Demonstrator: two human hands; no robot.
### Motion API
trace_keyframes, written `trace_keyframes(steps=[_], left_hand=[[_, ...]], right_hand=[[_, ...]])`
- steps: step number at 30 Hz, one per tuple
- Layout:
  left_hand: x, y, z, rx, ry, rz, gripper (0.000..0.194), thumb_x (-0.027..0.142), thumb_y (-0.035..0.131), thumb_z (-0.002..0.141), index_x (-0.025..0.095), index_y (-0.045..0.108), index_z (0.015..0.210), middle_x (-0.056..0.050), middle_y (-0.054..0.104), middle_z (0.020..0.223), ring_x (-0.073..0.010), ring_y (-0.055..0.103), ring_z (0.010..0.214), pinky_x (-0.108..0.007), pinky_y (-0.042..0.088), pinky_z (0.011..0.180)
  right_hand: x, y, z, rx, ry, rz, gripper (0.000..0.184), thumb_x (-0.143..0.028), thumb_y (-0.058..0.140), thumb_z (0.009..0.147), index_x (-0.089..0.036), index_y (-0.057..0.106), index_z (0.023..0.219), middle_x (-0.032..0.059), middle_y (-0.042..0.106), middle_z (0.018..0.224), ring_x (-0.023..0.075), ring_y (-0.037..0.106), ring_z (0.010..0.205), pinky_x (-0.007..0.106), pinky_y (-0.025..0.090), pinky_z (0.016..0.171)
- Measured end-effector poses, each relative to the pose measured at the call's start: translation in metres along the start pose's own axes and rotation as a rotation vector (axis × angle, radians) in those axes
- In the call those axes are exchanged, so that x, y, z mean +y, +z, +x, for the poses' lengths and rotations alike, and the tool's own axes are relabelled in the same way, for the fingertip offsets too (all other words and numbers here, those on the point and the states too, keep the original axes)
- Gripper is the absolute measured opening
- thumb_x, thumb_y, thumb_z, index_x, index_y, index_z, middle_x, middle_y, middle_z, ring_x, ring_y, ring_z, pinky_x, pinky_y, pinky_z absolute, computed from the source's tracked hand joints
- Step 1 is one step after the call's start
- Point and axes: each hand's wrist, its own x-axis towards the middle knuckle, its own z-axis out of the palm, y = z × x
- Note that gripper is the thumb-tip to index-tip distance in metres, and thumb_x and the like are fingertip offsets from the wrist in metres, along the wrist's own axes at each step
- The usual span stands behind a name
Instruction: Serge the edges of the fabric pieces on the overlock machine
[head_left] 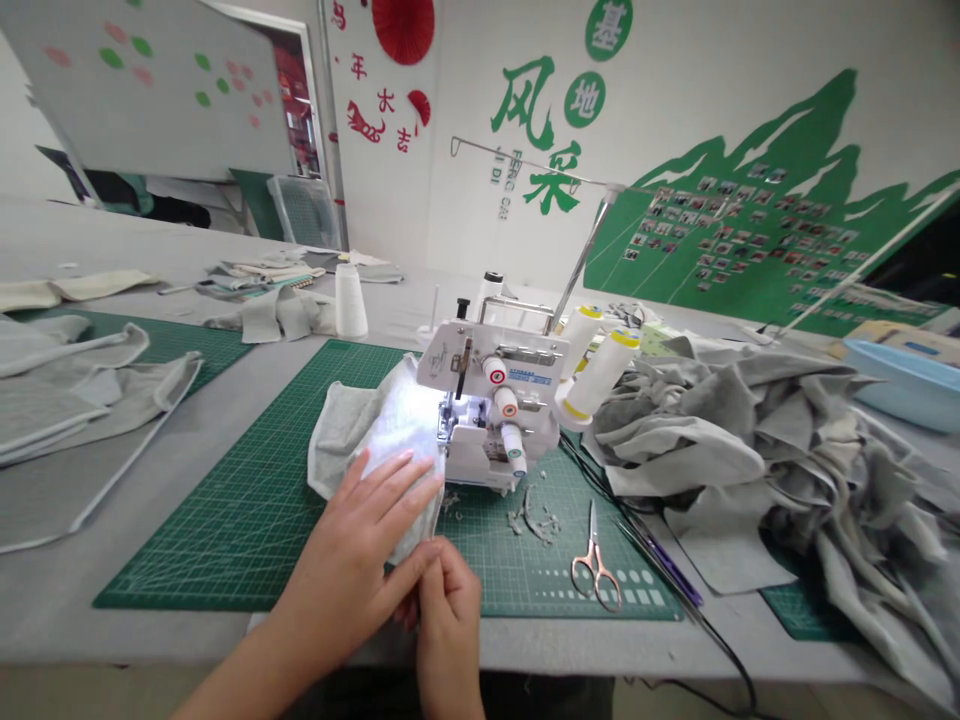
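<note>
Grey fabric point(352, 440): far edge disappears behind the overlocker point(487, 420), needle area hard to make out.
Left hand point(352, 560): open, pressing flat on the fabric.
Right hand point(450, 610): closed, pinching the fabric, fingertips hidden.

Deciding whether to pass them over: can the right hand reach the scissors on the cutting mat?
Probably yes: the right hand pinches gray fabric, but only bare green cutting mat lies between it and the scissors.

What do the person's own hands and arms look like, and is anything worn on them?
The left hand and right hand are bare, with no gloves, rings or watch in view. The fingernails look short and unpainted. The left forearm is bare too, and no sleeve shows on either arm in the picture.
</note>
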Motion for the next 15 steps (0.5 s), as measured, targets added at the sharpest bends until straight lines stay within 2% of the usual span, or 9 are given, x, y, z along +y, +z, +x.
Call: trace_keyframes(steps=[5, 9, 15], left_hand=[[-0.004, -0.003, -0.004, 0.063, 0.071, -0.042, 0.048, 0.026, 0.059, 0.095, 0.018, 0.050, 0.142, -0.007, 0.056, 0.146, -0.0256, 0.039, 0.144, -0.049, 0.014, 0.125], [-0.001, -0.005, -0.013, 0.098, 0.135, -0.105, 0.044, 0.018, 0.060, 0.094, 0.015, 0.053, 0.137, -0.008, 0.062, 0.139, -0.0230, 0.040, 0.143, -0.044, 0.018, 0.125], [-0.005, -0.004, -0.014, 0.072, 0.150, -0.087, 0.044, 0.020, 0.060, 0.095, 0.013, 0.053, 0.138, -0.010, 0.060, 0.140, -0.0218, 0.044, 0.141, -0.040, 0.019, 0.125]], right_hand=[[0.000, 0.001, 0.004, 0.001, 0.010, -0.007, 0.056, -0.070, 0.052, 0.090, -0.021, 0.046, 0.064, -0.0072, 0.039, 0.053, 0.0097, 0.032, 0.049, 0.022, 0.028, 0.047], [-0.004, 0.002, 0.009, -0.008, 0.004, 0.024, 0.052, -0.065, 0.056, 0.091, -0.020, 0.050, 0.067, -0.0060, 0.042, 0.059, 0.0100, 0.034, 0.054, 0.022, 0.031, 0.050], [-0.008, 0.002, 0.015, 0.007, -0.024, -0.030, 0.051, -0.063, 0.055, 0.092, -0.020, 0.049, 0.066, -0.0053, 0.042, 0.060, 0.0104, 0.034, 0.055, 0.023, 0.029, 0.050]])
